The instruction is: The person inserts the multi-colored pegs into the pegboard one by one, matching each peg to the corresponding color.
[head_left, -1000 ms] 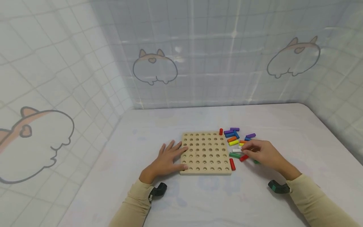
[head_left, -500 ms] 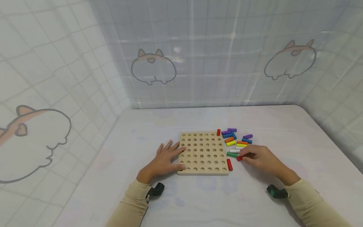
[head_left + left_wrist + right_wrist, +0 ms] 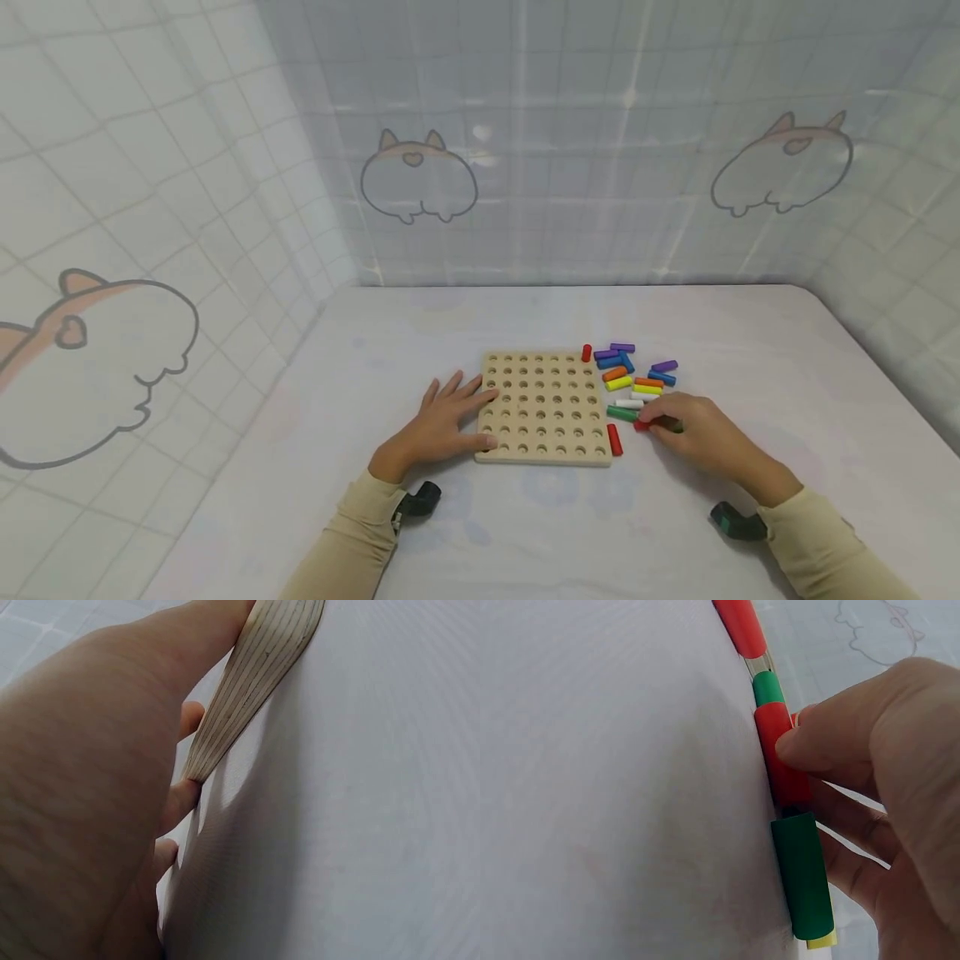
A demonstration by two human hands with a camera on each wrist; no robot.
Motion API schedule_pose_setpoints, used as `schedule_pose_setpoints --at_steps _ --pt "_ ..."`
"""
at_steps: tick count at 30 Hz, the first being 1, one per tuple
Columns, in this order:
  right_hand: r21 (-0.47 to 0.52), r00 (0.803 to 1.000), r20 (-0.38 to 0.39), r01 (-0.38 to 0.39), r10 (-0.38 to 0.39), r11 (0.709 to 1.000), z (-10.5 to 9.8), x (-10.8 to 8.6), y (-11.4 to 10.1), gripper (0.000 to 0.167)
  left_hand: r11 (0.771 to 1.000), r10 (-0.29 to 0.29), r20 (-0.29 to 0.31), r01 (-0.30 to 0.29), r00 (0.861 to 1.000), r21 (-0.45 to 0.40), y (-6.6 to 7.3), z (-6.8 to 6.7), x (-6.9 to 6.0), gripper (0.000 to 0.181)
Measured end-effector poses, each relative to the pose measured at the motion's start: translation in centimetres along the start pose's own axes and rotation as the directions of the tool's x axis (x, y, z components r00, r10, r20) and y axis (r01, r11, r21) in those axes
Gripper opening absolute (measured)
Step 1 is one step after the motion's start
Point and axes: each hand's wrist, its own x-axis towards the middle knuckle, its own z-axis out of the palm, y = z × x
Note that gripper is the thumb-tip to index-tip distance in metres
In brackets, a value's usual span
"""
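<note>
Left hand [image 3: 435, 421] spread, right hand [image 3: 696, 433] pinching

The left thumb and one finger rest on the left edge of the board [image 3: 531, 407], lower centre of the head view. A corner peg [image 3: 587, 353], red, stands at its upper right. Loose pegs [image 3: 618, 384] lie further right. There, thumb and fingers hold a red peg [image 3: 789, 784], a green peg [image 3: 804, 877] below it in the right wrist view.

Right hand [image 3: 697, 429], fingertips by the white pegs [image 3: 628, 403] a second ago, now on a red peg [image 3: 786, 781].
</note>
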Motion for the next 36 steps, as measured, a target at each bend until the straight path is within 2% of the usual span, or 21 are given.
schedule_pose_setpoints --at_steps 8,11,14,22,29,36 --pt "-0.036 1.000 0.016 0.028 -0.027 0.999 0.0 0.0 0.2 0.023 1.000 -0.022 0.006 0.022 1.000 0.013 -0.2 0.3 0.0 0.083" --pt "0.002 1.000 0.005 0.005 -0.005 1.000 0.0 0.0 0.4 0.021 1.000 -0.026 0.008 0.026 1.000 0.011 -0.1 0.2 -0.1 0.084" --pt "0.071 0.999 -0.007 -0.052 0.053 0.996 -0.2 -0.1 0.4 0.020 1.000 -0.022 0.001 0.022 1.000 0.007 -0.1 0.1 -0.2 0.083" --pt "0.181 0.982 -0.007 -0.182 0.187 0.966 -0.8 0.0 0.2 0.017 1.000 -0.003 -0.010 0.003 1.000 -0.003 0.0 0.1 -0.1 0.081" --pt "0.275 0.979 0.026 -0.203 0.204 0.940 -0.9 0.6 0.3 0.020 1.000 -0.017 0.001 0.017 1.000 -0.025 0.0 0.1 -0.4 0.082" --pt "0.308 0.974 0.007 -0.216 0.225 0.926 -1.0 1.8 0.2 0.025 1.000 -0.012 0.001 0.012 1.000 -0.003 -0.2 0.0 0.0 0.084"
